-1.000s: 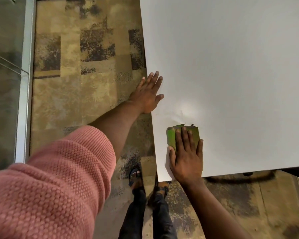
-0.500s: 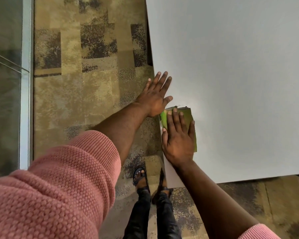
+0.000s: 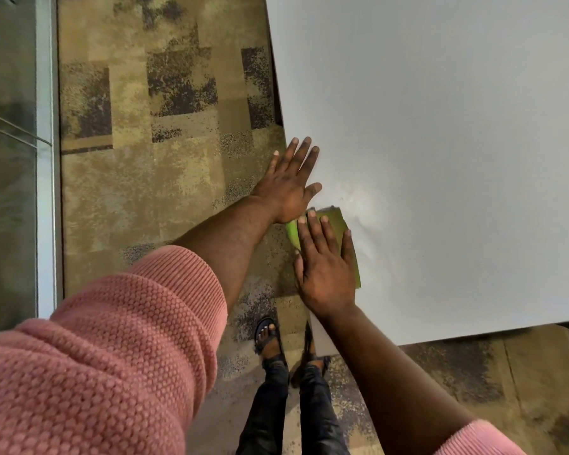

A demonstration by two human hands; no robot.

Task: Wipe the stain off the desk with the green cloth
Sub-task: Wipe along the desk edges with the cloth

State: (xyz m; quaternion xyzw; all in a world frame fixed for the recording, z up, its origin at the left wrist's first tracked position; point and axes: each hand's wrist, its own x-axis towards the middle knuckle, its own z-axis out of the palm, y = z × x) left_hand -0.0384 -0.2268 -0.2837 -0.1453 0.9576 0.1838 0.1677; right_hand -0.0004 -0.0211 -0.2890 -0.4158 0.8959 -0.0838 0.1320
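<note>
So the green cloth (image 3: 337,224) is folded flat on the white counter (image 3: 440,159), right at its left edge near the front corner, with a bit poking past the edge. The right hand (image 3: 326,267) is pressed down on top of it, palm flat, fingers (image 3: 316,231) stretched out and close together, not gripping it. The left hand (image 3: 289,188) sits just beyond the cloth, flat on the counter edge with fingers spread apart, holding nothing. There's a faint smudgy patch (image 3: 362,208) just right of the cloth. Pink knit sleeve (image 3: 112,356) down front, patterned carpet (image 3: 165,142) below, sandalled foot (image 3: 268,336) under the counter corner.
</note>
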